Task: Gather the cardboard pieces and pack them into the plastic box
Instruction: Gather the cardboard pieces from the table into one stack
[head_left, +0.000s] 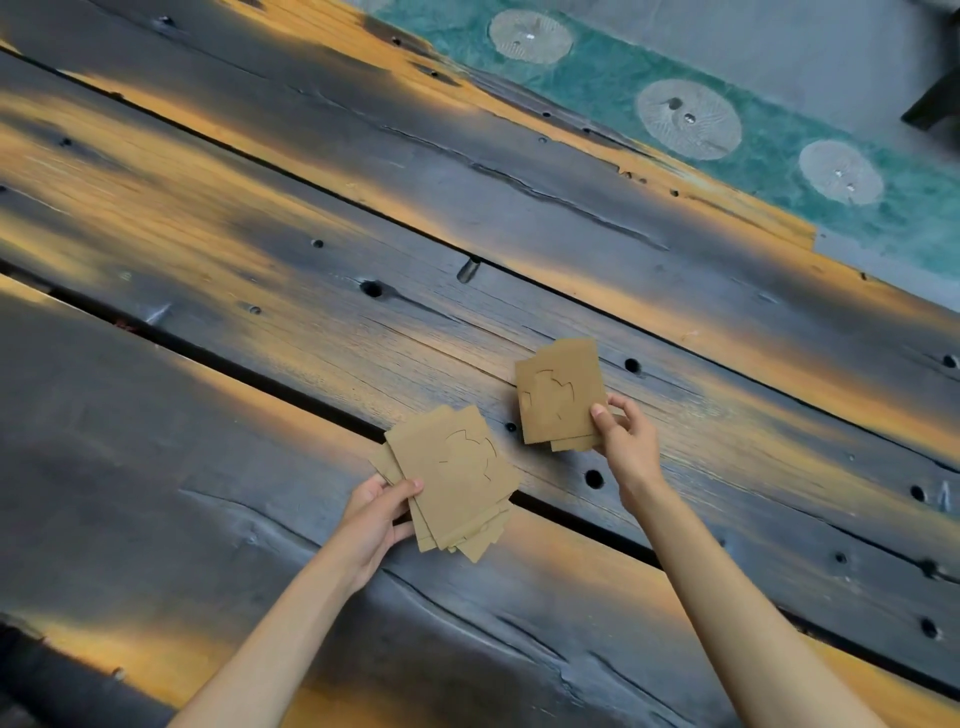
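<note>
Head view: left hand (376, 514) pinches a fanned stack of brown cardboard pieces (454, 480); right hand (626, 434) pinches a smaller brown cardboard stack (561, 397) just right of it, over the dark scorched plank table (260, 260). Loose sheets could slip into the plank gap beneath the fanned stack. Plastic box not visible.

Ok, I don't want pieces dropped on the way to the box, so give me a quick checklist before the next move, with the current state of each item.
1. Left hand grips its cardboard stack: ok.
2. Right hand grips its cardboard stack: ok.
3. Left stack squared up: not ok, the sheets are fanned at the lower edge.
4. Right stack squared up: not ok, lower sheets stick out.
5. Loose pieces left on the wooden table: ok, none in view.
6. Plastic box within reach: cannot tell, it is out of view.
</note>
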